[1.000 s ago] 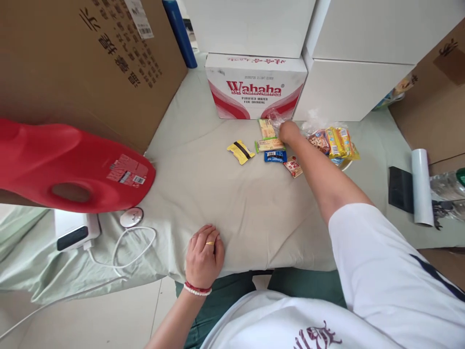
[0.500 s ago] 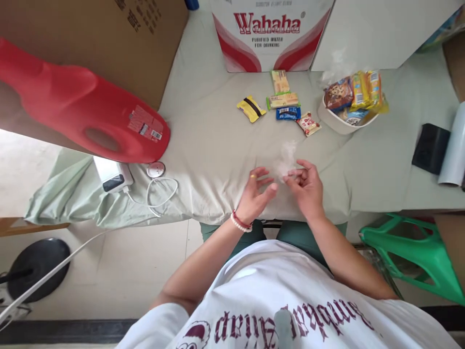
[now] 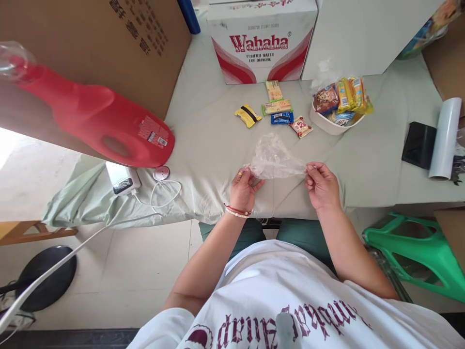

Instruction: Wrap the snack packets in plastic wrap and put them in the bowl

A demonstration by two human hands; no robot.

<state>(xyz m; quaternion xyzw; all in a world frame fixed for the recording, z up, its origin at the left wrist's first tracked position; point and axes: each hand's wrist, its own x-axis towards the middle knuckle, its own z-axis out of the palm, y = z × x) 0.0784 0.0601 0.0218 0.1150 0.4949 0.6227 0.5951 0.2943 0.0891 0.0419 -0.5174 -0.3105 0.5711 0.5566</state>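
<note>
A clear plastic bag point(image 3: 273, 157) is stretched between my two hands just above the cloth near the table's front edge. My left hand point(image 3: 244, 188) pinches its left corner. The right corner is between the thumb and fingers of my right hand point(image 3: 321, 185). Beyond the bag lie several small wrapped snacks: a yellow packet point(image 3: 248, 116) with a black band, two pale packets with green ends, the nearer pale packet point(image 3: 276, 107) lying crosswise, a blue packet point(image 3: 282, 118) and a red-and-white packet point(image 3: 301, 127).
A white tub point(image 3: 329, 126) piled with snack packets stands right of the loose ones. Behind are a Wahaha carton point(image 3: 261, 48) and a white box. A red jug point(image 3: 119, 128), power bank point(image 3: 122, 178) and cable lie left; a black item point(image 3: 419, 144) and white roll point(image 3: 445, 140) lie right.
The bag was bunched at my right hand, with my left hand open beside it. Now my left hand has taken its other corner, my hands have drawn apart, and the bag is spread out.
</note>
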